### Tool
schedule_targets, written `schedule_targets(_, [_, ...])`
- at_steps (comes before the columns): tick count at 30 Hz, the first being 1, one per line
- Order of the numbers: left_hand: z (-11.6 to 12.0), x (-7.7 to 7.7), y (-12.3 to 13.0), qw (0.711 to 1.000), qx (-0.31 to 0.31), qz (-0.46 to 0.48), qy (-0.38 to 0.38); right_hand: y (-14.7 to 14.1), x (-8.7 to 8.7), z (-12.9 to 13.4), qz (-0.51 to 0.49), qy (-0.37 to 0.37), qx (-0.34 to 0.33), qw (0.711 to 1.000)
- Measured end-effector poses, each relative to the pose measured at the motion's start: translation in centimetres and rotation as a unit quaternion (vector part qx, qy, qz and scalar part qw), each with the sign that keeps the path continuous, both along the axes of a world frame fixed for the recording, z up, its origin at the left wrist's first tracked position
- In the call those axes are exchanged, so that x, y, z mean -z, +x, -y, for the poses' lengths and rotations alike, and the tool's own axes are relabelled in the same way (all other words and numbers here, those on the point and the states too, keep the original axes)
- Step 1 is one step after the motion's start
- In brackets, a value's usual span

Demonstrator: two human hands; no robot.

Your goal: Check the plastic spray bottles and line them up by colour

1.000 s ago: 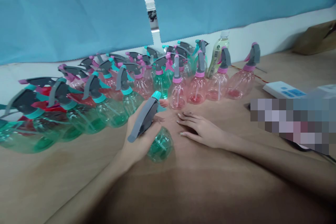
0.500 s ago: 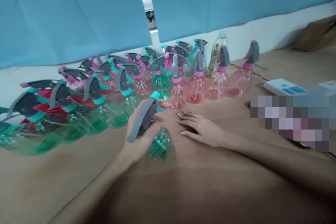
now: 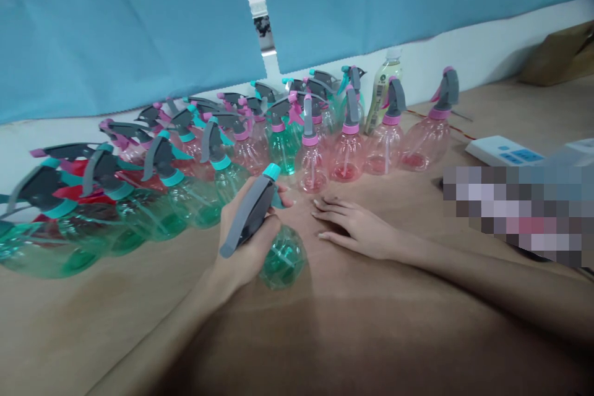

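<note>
My left hand (image 3: 248, 241) is wrapped round the neck of a green spray bottle (image 3: 284, 258) with a grey head and a turquoise nozzle. The bottle's clear round body shows below my fingers, and its collar is hidden in my grip. My right hand (image 3: 355, 228) lies flat on the brown table (image 3: 371, 315), fingers stretched out towards the bottle, holding nothing. Just beyond my fingertips stands a pink spray bottle (image 3: 313, 167) with a pink collar. A row of green spray bottles (image 3: 192, 201) stretches away to the left of my left hand.
More pink spray bottles (image 3: 387, 145) stand upright behind my right hand. A drink bottle (image 3: 384, 93) with yellowish liquid is at the back. On the right are a white box with blue buttons (image 3: 503, 151), a blurred-out object and a brown bag (image 3: 557, 55). Blue sheeting (image 3: 139, 25) covers the wall.
Little differs: the view has shifted very slightly. My left hand keeps its grip on the green spray bottle, and my right hand stays flat on the table.
</note>
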State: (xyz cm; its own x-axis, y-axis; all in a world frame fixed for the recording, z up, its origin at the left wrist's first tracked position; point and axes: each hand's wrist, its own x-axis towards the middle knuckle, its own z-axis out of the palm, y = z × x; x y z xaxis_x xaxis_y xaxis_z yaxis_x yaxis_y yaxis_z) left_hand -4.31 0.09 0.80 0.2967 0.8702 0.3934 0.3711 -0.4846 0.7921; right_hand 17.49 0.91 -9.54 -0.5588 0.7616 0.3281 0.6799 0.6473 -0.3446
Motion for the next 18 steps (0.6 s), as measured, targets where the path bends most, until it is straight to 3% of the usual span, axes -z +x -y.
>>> schedule_targets(9, [0.23, 0.02, -0.26, 1.0, -0.006, 0.001, -0.031, 0.04, 0.06, -0.02, 0.0, 0.001, -0.001, 1.0])
schedule_targets(18, [0.09, -0.11, -0.04, 1.0, 0.006, 0.006, -0.014, 0.04, 0.04, -0.06, 0.005, 0.0, -0.003, 1.0])
